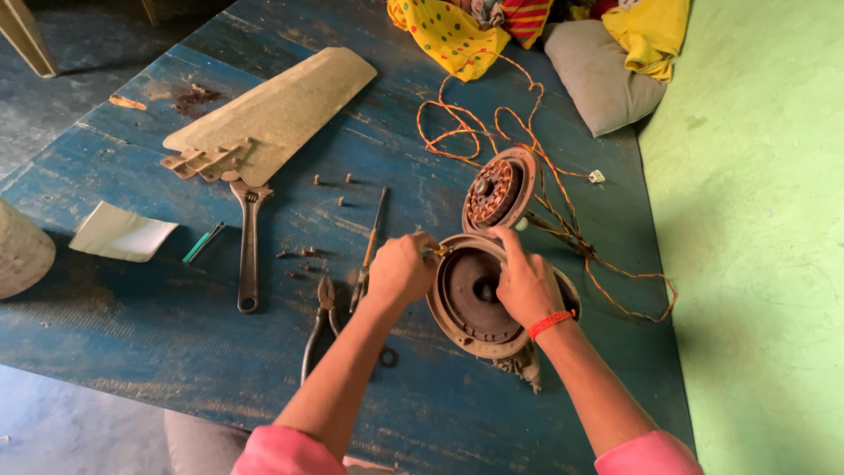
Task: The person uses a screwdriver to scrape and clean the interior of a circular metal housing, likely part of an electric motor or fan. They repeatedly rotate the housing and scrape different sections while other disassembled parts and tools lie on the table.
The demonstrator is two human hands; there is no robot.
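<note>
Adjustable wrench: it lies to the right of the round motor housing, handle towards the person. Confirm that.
Wrong side. In the head view the adjustable wrench lies left of the round motor housing, beyond the pliers; its handle does point towards the person.

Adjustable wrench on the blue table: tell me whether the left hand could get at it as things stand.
Probably yes. The adjustable wrench lies flat in the open to the left of the left hand, with nothing on it. Only small screws lie between, though the fingers pinch a small tool and would have to drop it.

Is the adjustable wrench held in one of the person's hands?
No, the adjustable wrench lies on the blue table, apart from the left hand and the right hand, which are at the round motor housing.
</note>
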